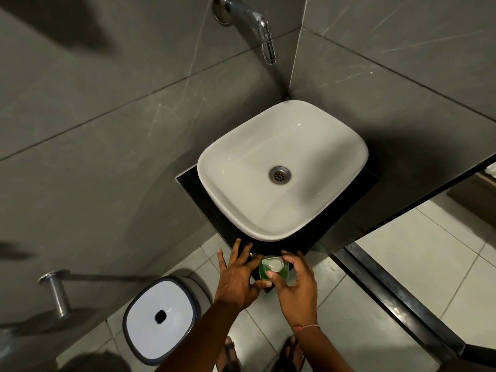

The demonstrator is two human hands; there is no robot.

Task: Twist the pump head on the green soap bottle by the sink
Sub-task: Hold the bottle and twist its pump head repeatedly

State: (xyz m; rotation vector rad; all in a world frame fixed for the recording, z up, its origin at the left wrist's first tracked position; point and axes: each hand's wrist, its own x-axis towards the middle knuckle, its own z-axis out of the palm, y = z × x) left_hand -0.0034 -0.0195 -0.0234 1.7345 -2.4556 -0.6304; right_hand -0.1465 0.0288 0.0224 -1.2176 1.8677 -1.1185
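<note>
The green soap bottle (276,273) stands on the near corner of the black counter (198,200), in front of the white sink (222,183). Its white pump head (272,263) points left. My right hand (296,288) wraps around the bottle from the right, thumb near the pump and fingers curled over the far side. My left hand (237,275) lies beside the bottle on the left with fingers spread toward the sink and the thumb touching the bottle's lower side. The bottle's body is mostly hidden by both hands.
A chrome tap (264,33) juts from the grey wall above the sink. A white-lidded bin (161,318) stands on the tiled floor at the lower left, near a metal wall fitting (55,291). A dark door frame (402,299) runs along the right.
</note>
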